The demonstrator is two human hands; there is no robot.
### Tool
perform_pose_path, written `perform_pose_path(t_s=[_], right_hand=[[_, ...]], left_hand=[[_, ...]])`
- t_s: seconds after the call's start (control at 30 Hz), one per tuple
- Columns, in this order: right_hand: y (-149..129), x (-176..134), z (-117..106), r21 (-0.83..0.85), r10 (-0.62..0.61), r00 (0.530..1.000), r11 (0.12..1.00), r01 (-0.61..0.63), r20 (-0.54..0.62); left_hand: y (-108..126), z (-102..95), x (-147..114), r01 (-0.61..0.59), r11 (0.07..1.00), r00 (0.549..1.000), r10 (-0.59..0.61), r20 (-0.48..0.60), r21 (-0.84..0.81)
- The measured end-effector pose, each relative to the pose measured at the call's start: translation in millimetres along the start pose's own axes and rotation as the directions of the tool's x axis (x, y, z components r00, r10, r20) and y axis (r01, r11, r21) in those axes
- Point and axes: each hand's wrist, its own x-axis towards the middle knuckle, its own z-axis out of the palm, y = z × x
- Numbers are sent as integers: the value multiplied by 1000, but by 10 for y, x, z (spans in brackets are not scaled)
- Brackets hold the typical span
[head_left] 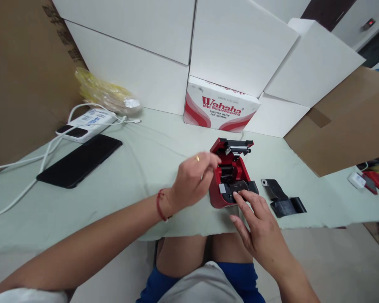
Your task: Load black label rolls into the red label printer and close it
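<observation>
A small red label printer (215,198) stands on the table with its lid (236,147) raised, showing rollers under the lid. Inside lies a dark ribbon roll (238,186). My left hand (192,179) is at the printer's left side, fingers curled in, fingertips by the lid's hinge side; whatever they may pinch is hidden. Fingertips of my right hand (260,223) rest on the printer's black front edge, the thumb apart and nothing gripped. Right of the printer, a strip of black ribbon (284,206) with a small white-cored roll lies loosely folded.
A white Wahaha box (221,107) stands behind the printer against white boxes (240,42). Left are a black phone (80,162), a white power bank (86,124) with cables, and a crumpled plastic bag (109,90). Brown cardboard (344,122) leans at right.
</observation>
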Motion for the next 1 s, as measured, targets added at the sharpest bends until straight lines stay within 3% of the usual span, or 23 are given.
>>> perform_pose_path(t_s=[0.1,0.2,0.3,0.4,0.47,0.57,0.8,0.9,1.0], right_hand=[[-6,-10,6,-21,2,1000,1000,-2,2],[1,-28,21,-53,-12,1000,999,12,6],[14,-44,40,-66,-13,1000,998,15,22],[25,-57,51,-62,-8,1000,998,10,30],[29,-61,44,-58,-4,999,998,6,45],[31,-53,16,-44,4,998,999,-1,70],[26,-53,-9,-12,12,998,1000,-11,68],[23,-74,12,-1,16,999,1000,-16,47],[10,-86,30,6,23,999,1000,-24,29]], left_hand=[[-84,-37,408,226,974,974,-226,-17,10],[-164,8,682,351,935,929,-340,143,-59],[-127,69,674,395,916,896,-367,252,-73],[-22,101,401,279,959,913,-251,321,-43],[25,112,172,82,997,923,-79,377,9],[12,151,-74,-156,984,930,119,348,81],[-126,216,-223,-219,974,965,224,133,-51],[-94,141,-296,-366,930,929,367,55,-21],[-57,82,-353,-497,865,867,494,57,70]])
